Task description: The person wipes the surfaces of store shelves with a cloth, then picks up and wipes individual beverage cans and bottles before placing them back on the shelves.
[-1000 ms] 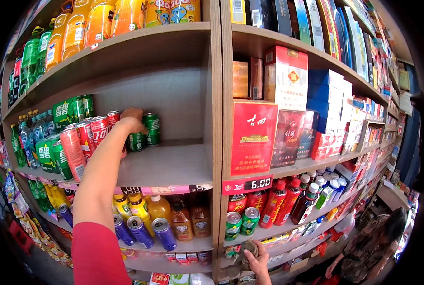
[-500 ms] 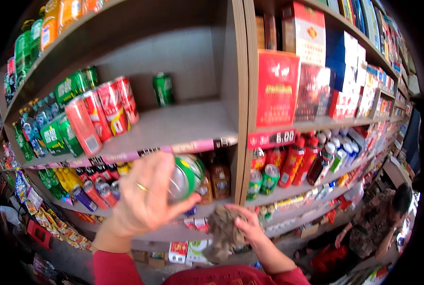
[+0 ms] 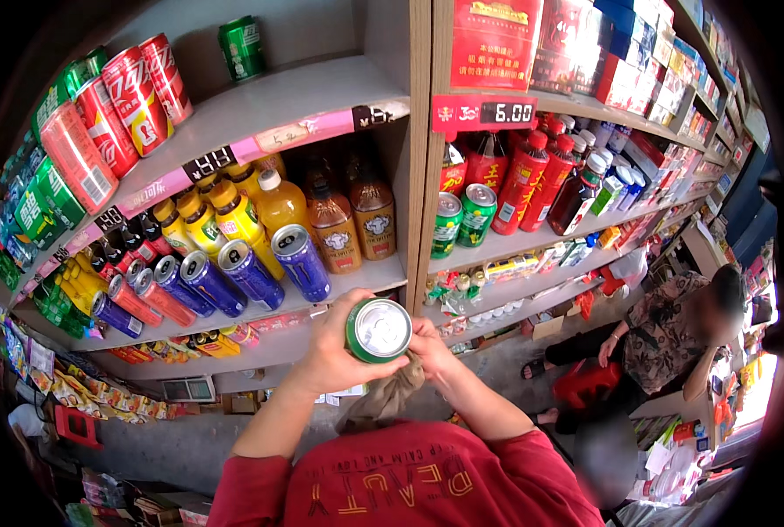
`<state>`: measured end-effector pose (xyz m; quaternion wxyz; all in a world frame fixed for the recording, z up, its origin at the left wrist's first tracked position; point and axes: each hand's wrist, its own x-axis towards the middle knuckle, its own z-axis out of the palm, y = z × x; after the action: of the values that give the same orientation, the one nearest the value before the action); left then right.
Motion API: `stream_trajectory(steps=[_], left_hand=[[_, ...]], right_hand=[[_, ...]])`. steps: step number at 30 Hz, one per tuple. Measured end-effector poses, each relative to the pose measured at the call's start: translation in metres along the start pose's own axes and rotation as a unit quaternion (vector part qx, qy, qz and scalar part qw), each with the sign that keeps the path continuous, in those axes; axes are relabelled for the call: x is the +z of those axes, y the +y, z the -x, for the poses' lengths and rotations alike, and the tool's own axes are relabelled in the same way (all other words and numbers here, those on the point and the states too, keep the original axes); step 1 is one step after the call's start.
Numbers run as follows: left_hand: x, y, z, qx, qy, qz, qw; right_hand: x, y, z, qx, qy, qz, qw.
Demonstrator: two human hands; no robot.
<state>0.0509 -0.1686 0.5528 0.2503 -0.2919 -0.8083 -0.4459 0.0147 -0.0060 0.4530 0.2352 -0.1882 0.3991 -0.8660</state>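
Observation:
A green drink can [image 3: 383, 328] is in front of my chest, its silver end tipped up toward me. Wrapped round its left side and lower edge, my left hand [image 3: 329, 353] holds it. My right hand [image 3: 434, 356] is closed on a brown-grey cloth [image 3: 380, 402], right against the can's right side; some of its fingers are hidden behind the can. The cloth hangs below the can in front of my red shirt. On the upper shelf [image 3: 295, 92], a single green can [image 3: 241, 48] stands apart from a row of red cans [image 3: 134, 98].
Purple cans [image 3: 302, 263] and yellow-capped bottles [image 3: 231, 211] fill the shelf below. A wooden upright [image 3: 429, 158] divides it from shelves of red bottles [image 3: 522, 184] and cartons [image 3: 495, 44]. At the right sits another person [image 3: 673, 329] near a red stool [image 3: 588, 382].
My left hand has brought the can down and closer to my chest. The right hand and cloth have come up against it. My view has tilted lower.

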Motion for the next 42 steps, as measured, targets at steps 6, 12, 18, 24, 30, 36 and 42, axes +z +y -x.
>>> stream_trajectory(steps=[6,12,18,24,30,36,42], left_hand=[[-0.006,-0.01,0.02,-0.053,-0.028,-0.07,0.996],[0.009,-0.007,0.023,-0.087,-0.062,0.077,0.991],[0.0,0.01,0.006,-0.139,-0.156,0.05,0.977],[0.003,0.005,0.0,-0.034,-0.024,-0.051,0.998],[0.018,-0.035,0.022,-0.101,-0.059,-0.201,0.973],[0.022,-0.033,0.01,-0.21,0.005,0.139,0.968],[0.08,-0.01,-0.024,-0.108,-0.069,0.186,0.974]], right_hand=[[0.021,-0.056,0.014,-0.169,0.178,0.085,0.966],[0.057,-0.074,0.024,-0.365,-0.136,0.57,0.724],[0.069,-0.08,0.02,-0.438,-0.143,0.614,0.64],[0.065,-0.077,0.026,-0.408,-0.054,0.722,0.556],[0.064,-0.063,0.036,-0.405,-0.033,0.687,0.602],[-0.014,-0.08,0.048,-0.195,0.193,0.478,0.834],[-0.014,-0.058,0.06,-0.176,0.124,0.562,0.799]])
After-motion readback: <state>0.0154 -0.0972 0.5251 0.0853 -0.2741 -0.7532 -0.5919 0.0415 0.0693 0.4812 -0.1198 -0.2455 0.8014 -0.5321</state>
